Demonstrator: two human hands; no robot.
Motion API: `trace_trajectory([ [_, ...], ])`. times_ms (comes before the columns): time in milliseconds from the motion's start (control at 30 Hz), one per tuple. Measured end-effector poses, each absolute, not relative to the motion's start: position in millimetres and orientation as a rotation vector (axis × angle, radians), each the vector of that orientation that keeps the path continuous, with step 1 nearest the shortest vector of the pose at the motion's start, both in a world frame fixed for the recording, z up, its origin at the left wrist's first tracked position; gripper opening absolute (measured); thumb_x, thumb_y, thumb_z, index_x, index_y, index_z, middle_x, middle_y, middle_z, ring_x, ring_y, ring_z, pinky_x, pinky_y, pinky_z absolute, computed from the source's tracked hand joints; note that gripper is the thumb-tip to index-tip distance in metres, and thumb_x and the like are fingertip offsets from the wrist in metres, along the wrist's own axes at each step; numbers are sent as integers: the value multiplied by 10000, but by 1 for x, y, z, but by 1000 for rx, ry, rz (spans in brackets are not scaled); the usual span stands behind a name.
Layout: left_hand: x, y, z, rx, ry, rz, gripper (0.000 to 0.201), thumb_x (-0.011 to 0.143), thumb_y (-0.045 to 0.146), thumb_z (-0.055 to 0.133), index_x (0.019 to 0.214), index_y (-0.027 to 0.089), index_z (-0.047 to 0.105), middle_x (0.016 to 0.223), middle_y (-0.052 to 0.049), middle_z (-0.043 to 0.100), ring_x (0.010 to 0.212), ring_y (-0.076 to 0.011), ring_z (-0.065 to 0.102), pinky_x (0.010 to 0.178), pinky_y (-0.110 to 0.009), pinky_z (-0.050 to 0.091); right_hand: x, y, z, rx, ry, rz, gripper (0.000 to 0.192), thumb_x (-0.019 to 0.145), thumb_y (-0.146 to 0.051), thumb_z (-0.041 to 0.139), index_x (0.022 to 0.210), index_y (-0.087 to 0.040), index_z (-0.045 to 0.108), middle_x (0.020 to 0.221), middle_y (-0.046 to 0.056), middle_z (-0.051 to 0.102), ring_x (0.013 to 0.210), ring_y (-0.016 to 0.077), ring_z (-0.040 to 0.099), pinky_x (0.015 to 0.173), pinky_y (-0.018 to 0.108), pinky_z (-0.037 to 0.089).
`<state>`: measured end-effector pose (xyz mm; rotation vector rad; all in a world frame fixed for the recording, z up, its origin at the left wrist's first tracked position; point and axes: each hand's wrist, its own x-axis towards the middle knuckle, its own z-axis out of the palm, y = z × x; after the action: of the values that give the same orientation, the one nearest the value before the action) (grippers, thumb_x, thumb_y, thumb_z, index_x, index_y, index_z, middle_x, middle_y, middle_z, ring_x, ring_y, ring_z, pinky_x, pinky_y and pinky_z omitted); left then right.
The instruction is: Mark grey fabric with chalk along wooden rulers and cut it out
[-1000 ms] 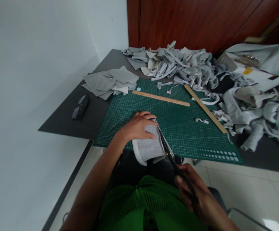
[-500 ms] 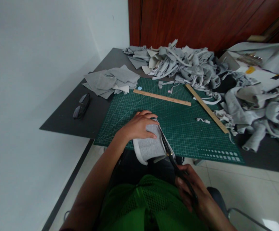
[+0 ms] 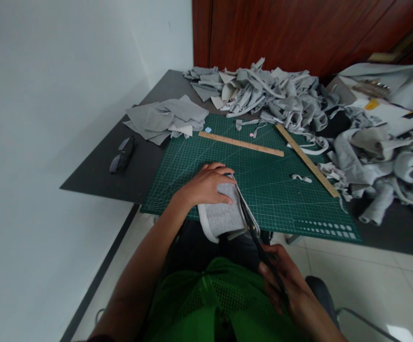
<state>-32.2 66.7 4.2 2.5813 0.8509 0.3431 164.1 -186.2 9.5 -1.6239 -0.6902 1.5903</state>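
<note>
Since the earlier frames the right hand (image 3: 286,285) had crept forward a little, carrying the scissors (image 3: 254,232) further along the right edge of the grey fabric piece (image 3: 222,213), while the left hand (image 3: 206,186) had barely shifted. Nearest the viewer, the right hand was clenched around the scissor handles, blades angled up and away along the fabric's edge. The fabric piece lay half over the near edge of the green cutting mat (image 3: 263,190), its lower part hanging free, and the left hand pressed it flat with fingers spread and released, not gripping. To cut well here, the person would probably need to keep that pressing hand close beside the blades but clear of them, and take long, steady strokes so the trimmed strip came away evenly. Further off lay two wooden rulers (image 3: 241,143), a folded stack of grey pieces (image 3: 167,118), dark glasses (image 3: 121,155) on the table (image 3: 95,178), and a heap of grey offcuts (image 3: 273,97).
</note>
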Motion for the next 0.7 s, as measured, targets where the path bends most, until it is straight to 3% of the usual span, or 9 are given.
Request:
trace_trajectory([
  [700,-33,67,3,2562,857,343,545,767,508,879,1256,314,737,1520,-30,590,1457,-313,422,1169,-485,331,171,-188,4,-1629,-736,1589,579,875,-641,719,1241,-268,469,593,-118,428,424,69,308,396,199,264],
])
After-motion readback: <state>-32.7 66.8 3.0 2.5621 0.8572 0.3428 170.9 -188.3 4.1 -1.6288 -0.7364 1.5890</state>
